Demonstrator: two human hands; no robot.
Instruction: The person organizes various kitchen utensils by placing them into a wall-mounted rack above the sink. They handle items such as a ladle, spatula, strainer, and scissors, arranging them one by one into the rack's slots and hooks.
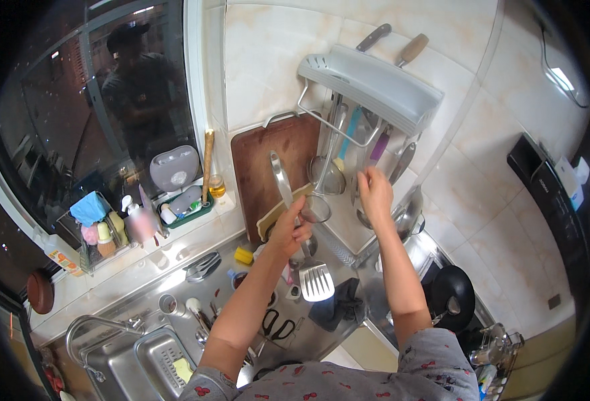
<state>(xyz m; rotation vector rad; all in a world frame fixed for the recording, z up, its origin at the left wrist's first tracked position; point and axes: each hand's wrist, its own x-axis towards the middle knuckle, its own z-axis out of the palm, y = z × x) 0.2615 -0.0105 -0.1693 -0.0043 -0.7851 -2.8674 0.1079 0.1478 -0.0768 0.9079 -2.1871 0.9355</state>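
My left hand [291, 231] is closed around a slotted metal turner [317, 280], its head pointing down and its handle rising past my fingers. A small round strainer or cup [316, 208] shows beside the same hand; whether I grip it too is unclear. My right hand [376, 195] is raised among utensils hanging under a grey wall rack [375, 85], near a purple-handled tool [380, 146]; its fingertips are hidden from the camera. A mesh strainer [326, 175] and a blue-handled utensil [351, 133] hang to its left.
A wooden cutting board [275, 143] leans on the wall. Black-handled scissors [278, 326], a dark cloth [339, 306] and a yellow sponge [243, 255] lie on the steel counter [325, 346]. The sink [117, 366] is at lower left, a black wok [453, 295] at right. Two knives [374, 37] stand in the rack.
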